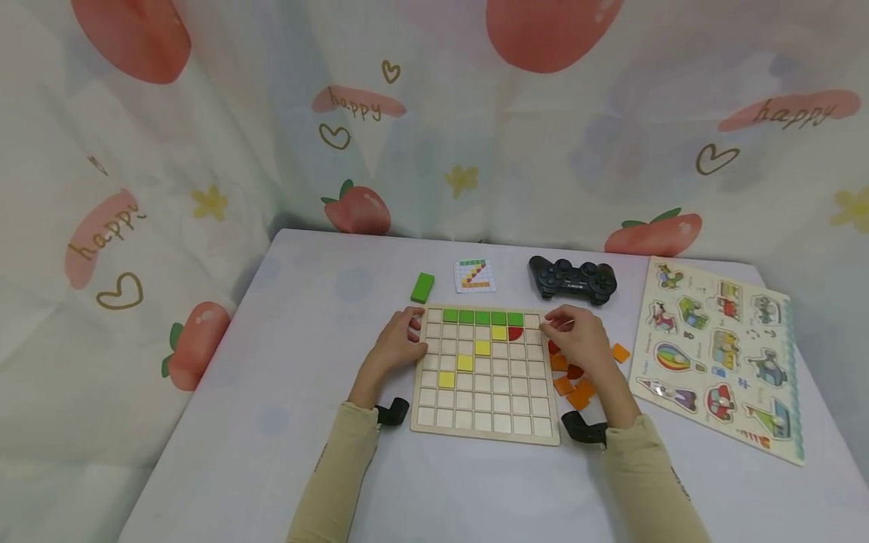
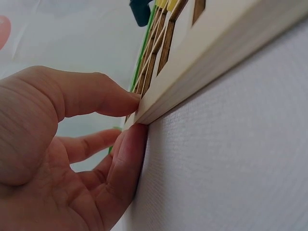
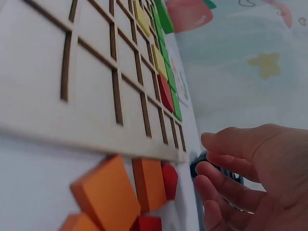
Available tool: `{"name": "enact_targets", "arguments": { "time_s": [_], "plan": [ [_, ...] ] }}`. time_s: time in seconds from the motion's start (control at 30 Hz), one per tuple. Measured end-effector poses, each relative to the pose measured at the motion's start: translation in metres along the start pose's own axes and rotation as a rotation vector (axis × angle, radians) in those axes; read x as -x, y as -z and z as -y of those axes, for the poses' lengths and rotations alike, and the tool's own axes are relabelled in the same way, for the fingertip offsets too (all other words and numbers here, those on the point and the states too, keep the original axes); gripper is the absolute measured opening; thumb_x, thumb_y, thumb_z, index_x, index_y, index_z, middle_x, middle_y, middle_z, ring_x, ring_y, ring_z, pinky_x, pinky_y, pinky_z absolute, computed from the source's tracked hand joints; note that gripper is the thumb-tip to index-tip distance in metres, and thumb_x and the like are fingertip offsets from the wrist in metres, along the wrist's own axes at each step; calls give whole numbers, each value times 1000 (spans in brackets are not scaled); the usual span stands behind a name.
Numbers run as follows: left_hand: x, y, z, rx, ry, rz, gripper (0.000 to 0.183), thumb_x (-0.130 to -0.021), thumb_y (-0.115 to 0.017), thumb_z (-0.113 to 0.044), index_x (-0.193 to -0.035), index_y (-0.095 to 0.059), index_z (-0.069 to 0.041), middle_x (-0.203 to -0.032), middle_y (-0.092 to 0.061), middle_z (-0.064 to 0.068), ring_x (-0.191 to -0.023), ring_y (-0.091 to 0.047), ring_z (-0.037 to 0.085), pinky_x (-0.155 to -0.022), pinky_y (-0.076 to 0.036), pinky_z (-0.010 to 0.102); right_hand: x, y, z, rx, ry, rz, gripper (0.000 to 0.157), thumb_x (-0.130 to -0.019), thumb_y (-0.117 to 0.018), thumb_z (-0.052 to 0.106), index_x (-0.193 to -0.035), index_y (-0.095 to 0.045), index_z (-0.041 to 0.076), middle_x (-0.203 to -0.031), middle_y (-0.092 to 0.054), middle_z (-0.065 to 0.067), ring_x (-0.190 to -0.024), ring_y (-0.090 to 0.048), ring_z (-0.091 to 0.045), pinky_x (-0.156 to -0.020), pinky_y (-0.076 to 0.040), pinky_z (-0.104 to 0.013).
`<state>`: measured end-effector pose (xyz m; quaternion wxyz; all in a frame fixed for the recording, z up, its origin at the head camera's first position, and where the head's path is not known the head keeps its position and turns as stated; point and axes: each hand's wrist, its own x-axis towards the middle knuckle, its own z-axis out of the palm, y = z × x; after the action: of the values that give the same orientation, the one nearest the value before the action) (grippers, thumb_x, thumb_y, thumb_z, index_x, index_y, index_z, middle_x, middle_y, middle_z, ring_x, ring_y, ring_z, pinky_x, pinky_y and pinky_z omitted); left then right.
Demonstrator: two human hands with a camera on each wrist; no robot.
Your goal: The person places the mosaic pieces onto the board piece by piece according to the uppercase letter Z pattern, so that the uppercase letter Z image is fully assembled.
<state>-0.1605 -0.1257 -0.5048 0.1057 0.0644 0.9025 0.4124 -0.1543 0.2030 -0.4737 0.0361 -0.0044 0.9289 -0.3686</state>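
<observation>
A wooden grid board (image 1: 483,406) lies on the table between both hands. Green tiles (image 1: 483,317) fill part of its far row, several yellow tiles (image 1: 465,363) run diagonally below, and a red quarter-round piece (image 1: 516,332) sits beside the topmost yellow one. My left hand (image 1: 394,341) pinches the board's left edge, thumb on top and a finger against the side in the left wrist view. At the far right corner is my right hand (image 1: 580,337), its fingers loosely bent; the right wrist view shows nothing held and a gap from the board.
Loose orange tiles (image 1: 581,394) and red pieces (image 3: 169,181) lie along the board's right side. Behind the board are a green block (image 1: 422,287), a pattern card (image 1: 474,277) and a black game controller (image 1: 573,280). A picture puzzle board (image 1: 720,362) lies at the right.
</observation>
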Motion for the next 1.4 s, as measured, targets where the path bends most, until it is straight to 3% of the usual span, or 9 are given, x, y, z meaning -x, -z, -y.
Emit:
{"name": "enact_targets", "arguments": {
  "time_s": [0.27,0.47,0.63,0.9,1.17,1.4],
  "plan": [
    [0,-1,-2,-2,10,6,66,-80,-71,-5,-141,-47,-4,-108,-53,10,-93,-58,22,-79,-48,34,15,21,-20,54,28,117,33,-92,-68,17,-118,-66,-3,-108,-63,-21,-98,-58,-35,-81,-52,-46],
    [-1,-1,-2,-5,23,4,65,-81,-70,-5,-141,-47,-5,-108,-53,10,-94,-58,22,-80,-48,34,16,16,-28,97,93,171,36,-91,-70,19,-119,-67,-3,-101,-58,-17,-88,-57,-29,-72,-50,-35],
    [-1,-1,-1,-8,24,1,65,-80,-70,-5,-141,-47,-5,-108,-53,10,-94,-58,22,-80,-48,34,15,10,-27,82,69,158,31,-90,-71,16,-116,-68,-1,-101,-59,-17,-85,-57,-27,-71,-49,-35],
    [-1,-1,0,-1,16,-2,65,-79,-70,-5,-140,-48,-5,-108,-54,10,-93,-57,21,-78,-48,34,14,13,-22,-63,21,117,21,-90,-72,14,-102,-60,1,-94,-63,-14,-78,-59,-25,-61,-52,-30],
    [-1,-1,0,1,22,-1,66,-80,-71,-5,-141,-47,-5,-109,-53,10,-93,-57,21,-77,-47,33,9,2,-5,-61,75,110,36,-88,-68,6,-122,-63,1,-99,-58,-16,-88,-55,-29,-69,-49,-31],
    [0,0,0,1,7,-5,66,-79,-70,-5,-141,-47,-4,-107,-53,10,-92,-57,21,-76,-47,33,7,-15,11,-116,67,97,14,-90,-67,9,-101,-71,0,-93,-65,-13,-81,-55,-25,-63,-45,-30]
  ]
}}
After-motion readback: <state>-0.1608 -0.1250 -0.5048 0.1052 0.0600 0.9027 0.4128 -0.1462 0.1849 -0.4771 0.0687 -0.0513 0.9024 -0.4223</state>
